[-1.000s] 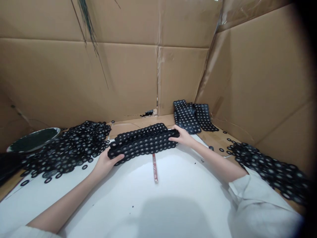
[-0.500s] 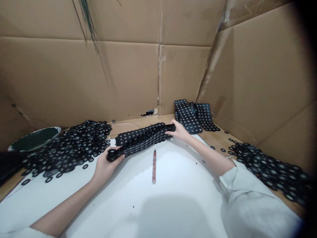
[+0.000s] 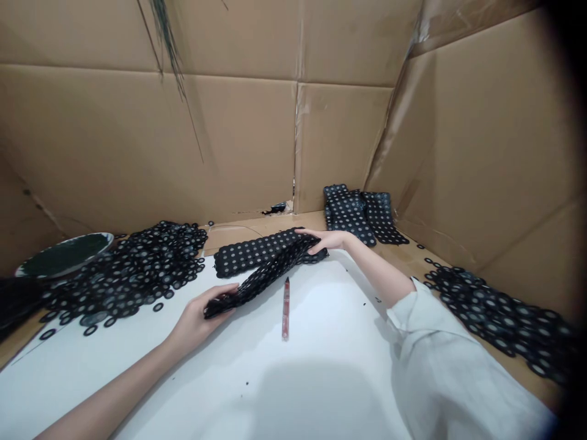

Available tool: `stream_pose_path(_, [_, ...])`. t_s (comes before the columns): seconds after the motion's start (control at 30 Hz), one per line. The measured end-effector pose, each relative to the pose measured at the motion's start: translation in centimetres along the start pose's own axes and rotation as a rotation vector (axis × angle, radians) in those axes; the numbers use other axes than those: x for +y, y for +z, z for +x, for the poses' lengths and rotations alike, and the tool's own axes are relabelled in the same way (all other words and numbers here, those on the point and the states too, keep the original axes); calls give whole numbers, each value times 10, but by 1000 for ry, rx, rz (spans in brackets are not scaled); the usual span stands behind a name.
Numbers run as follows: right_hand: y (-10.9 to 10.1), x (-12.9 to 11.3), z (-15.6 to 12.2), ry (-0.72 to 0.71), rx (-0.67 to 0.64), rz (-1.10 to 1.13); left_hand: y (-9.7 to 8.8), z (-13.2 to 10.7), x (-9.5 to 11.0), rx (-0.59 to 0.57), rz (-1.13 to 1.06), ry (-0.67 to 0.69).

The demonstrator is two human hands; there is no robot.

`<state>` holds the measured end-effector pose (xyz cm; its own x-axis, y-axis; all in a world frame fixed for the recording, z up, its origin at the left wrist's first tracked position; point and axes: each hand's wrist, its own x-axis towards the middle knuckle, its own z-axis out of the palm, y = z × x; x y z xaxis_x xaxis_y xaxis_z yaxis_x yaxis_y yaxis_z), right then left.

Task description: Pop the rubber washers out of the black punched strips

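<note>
A black strip of linked rings (image 3: 268, 272) is stretched between my two hands, slanting up from left to right. My left hand (image 3: 202, 315) is closed round its near left end, thumb on one side and fingers on the other. At the far right end, my right hand (image 3: 328, 240) grips the strip with the fingers laid over it. Behind the held strip lies a flat panel of black rings (image 3: 236, 256), partly covered by the strip. On the white board in front is a slim pen-like tool (image 3: 285, 311) with a dark pointed tip and a reddish, see-through body.
Loose black rings (image 3: 142, 263) are heaped at the left beside a shallow white-rimmed dish (image 3: 68, 253). More rings (image 3: 499, 311) lie at the right. Finished-looking ring panels (image 3: 351, 214) lean at the back. Cardboard walls (image 3: 229, 134) enclose the white board (image 3: 206, 385).
The strip's left end has come nearer and lower with my left hand, uncovering more of the panel behind. My right hand has turned, its fingers now reaching over the strip.
</note>
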<state>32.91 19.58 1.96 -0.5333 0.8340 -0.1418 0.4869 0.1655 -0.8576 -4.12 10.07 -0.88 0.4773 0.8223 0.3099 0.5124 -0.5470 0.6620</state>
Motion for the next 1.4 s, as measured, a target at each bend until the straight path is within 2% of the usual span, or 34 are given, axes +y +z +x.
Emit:
stream_pose_path(0.1, [4,-6,-1,3,26,-25,2,-1,-2,23,-33,-21])
stream_pose_path(0.27, [10,-18,-19,-56,208,-120,-4,9,-3,228,-152,-290])
stream_pose_path(0.33, [11,-23,-26,-94,292,-157,-8,16,-3,293,-212,-352])
stream_pose_path(0.4, [10,-24,-30,-137,403,-228,-10,23,-4,316,-272,-358])
stream_pose_path(0.53, [12,-15,-25,-157,588,-320,-2,36,-10,263,-297,-311])
stream_pose_path(0.67, [18,4,-16,-138,595,-269,6,41,-17,230,-207,-240])
stream_pose_path(0.77, [23,13,-16,-128,520,-207,7,40,-19,207,-160,-233])
stream_pose_path(0.87, [23,12,-20,-109,459,-165,3,41,-17,229,-152,-275])
stream_pose_path(0.97, [13,2,-19,-87,497,-156,-7,54,-14,315,-206,-291])
stream_pose_path(1.03, [3,-6,-10,-67,556,-156,-15,69,-15,345,-278,-345])
stream_pose_path(1.17, [-17,-10,24,49,658,-150,-22,105,-28,306,-325,-540])
stream_pose_path(1.3, [-21,-1,60,213,697,-118,-15,127,-48,320,-259,-582])
stream_pose_path(1.4, [-27,1,75,310,688,-91,-14,135,-52,326,-213,-594])
